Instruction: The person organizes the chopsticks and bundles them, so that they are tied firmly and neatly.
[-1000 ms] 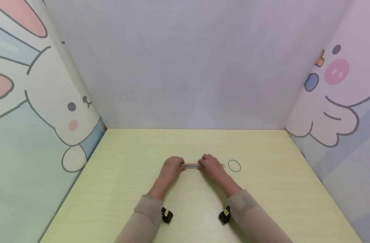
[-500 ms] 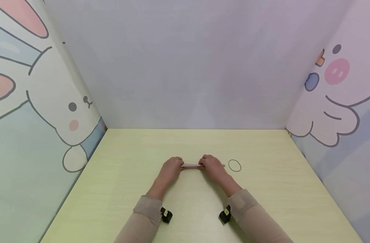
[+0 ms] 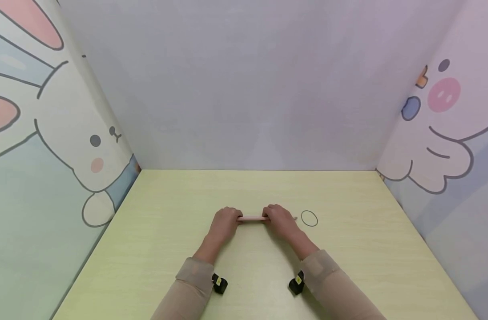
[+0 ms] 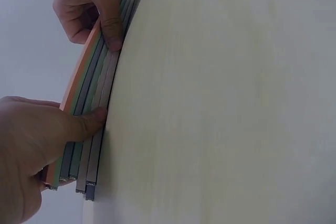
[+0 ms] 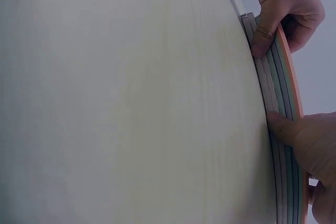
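Note:
A bundle of several pencils [image 3: 252, 218] lies crosswise between my two hands, low over the table. My left hand [image 3: 225, 222] pinches its left end, thumb on the near side. Farther along, my right hand [image 3: 281, 222] grips it the same way, a short tip poking out to the right. In the left wrist view, orange, green and grey pencils [image 4: 97, 72] lie side by side, their left ends uneven. The right wrist view shows the pencils [image 5: 281, 87] pressed flat together under both thumbs. Fingers behind the bundle are mostly hidden.
A thin dark ring [image 3: 301, 217], like a rubber band, lies on the pale wooden table [image 3: 348, 262] just right of my right hand. Panels with cartoon animals stand left and right, and a plain grey wall [image 3: 260, 89] closes the back.
The bundle has turned in my hands: a second ago grey pencils showed from above, now only a pinkish edge does. My hands have barely shifted and the ring lies still.

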The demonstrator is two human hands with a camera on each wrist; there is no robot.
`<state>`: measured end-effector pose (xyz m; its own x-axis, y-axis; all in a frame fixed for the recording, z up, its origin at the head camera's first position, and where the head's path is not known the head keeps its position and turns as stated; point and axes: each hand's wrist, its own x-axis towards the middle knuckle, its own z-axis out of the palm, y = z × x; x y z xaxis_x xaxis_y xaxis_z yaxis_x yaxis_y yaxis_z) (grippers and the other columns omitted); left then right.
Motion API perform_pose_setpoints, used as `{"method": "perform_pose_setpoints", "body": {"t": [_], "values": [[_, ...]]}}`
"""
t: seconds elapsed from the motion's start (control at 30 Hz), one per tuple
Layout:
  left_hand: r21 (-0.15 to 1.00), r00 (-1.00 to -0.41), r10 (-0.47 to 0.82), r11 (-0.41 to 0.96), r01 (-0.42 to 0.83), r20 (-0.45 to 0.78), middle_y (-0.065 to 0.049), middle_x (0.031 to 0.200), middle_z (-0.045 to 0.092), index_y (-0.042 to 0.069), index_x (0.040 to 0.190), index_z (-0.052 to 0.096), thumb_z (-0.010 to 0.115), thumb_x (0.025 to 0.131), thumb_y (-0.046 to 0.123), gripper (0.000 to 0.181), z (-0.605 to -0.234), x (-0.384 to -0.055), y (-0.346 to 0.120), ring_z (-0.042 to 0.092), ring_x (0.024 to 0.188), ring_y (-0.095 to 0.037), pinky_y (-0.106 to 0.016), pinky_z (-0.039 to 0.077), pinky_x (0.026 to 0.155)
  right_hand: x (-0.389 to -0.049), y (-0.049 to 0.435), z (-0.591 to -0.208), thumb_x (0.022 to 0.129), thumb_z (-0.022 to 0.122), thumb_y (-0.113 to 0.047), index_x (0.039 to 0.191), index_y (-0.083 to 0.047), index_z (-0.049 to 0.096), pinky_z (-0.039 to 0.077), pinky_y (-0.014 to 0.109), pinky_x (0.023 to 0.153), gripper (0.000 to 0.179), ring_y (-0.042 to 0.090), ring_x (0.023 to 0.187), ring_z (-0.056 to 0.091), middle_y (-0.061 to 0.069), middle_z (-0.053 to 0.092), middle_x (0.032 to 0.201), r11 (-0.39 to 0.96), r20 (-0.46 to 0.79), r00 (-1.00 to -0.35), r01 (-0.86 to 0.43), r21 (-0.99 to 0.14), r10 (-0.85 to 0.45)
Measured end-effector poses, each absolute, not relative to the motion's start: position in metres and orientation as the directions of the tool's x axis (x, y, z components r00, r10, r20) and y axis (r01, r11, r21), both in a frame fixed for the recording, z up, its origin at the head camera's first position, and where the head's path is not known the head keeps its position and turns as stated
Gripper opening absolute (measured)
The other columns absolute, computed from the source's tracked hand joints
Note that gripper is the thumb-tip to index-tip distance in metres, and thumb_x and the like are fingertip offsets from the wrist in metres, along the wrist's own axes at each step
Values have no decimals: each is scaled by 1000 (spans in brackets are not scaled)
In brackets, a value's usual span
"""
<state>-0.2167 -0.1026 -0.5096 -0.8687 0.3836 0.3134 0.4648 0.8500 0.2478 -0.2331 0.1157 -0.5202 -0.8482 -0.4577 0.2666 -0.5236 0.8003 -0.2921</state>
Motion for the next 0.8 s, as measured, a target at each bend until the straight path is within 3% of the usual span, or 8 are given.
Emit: {"method": "perform_pose_setpoints", "body": {"t": [0.27, 0.47, 0.8], "values": [[230, -883, 360, 871, 433, 299, 0, 75, 68, 13, 86, 78, 84, 79, 9, 10, -513, -219, -102, 64, 68, -17, -30, 52, 63, -232, 116, -521, 87, 78, -10, 97, -10, 73, 52, 35, 72, 11, 19, 81, 62, 1, 66, 87, 771, 305, -812, -576, -273, -498], [220, -895, 353, 883, 415, 271, -4, 87, 72, 7, 99, 77, 85, 78, 6, 22, -512, -220, -100, 69, 80, -21, -33, 55, 72, -233, 117, -524, 87, 78, -9, 96, -10, 74, 52, 37, 74, 10, 21, 84, 62, 2, 67, 90, 763, 329, -794, -595, -252, -511], [175, -903, 384, 892, 416, 191, -6, 94, 65, 5, 102, 77, 71, 86, -9, 22, -514, -218, -98, 63, 89, -23, -33, 54, 77, -234, 119, -526, 91, 73, -4, 99, -9, 73, 51, 40, 75, 10, 24, 86, 60, 4, 63, 92, 757, 304, -785, -611, -233, -540]]}}
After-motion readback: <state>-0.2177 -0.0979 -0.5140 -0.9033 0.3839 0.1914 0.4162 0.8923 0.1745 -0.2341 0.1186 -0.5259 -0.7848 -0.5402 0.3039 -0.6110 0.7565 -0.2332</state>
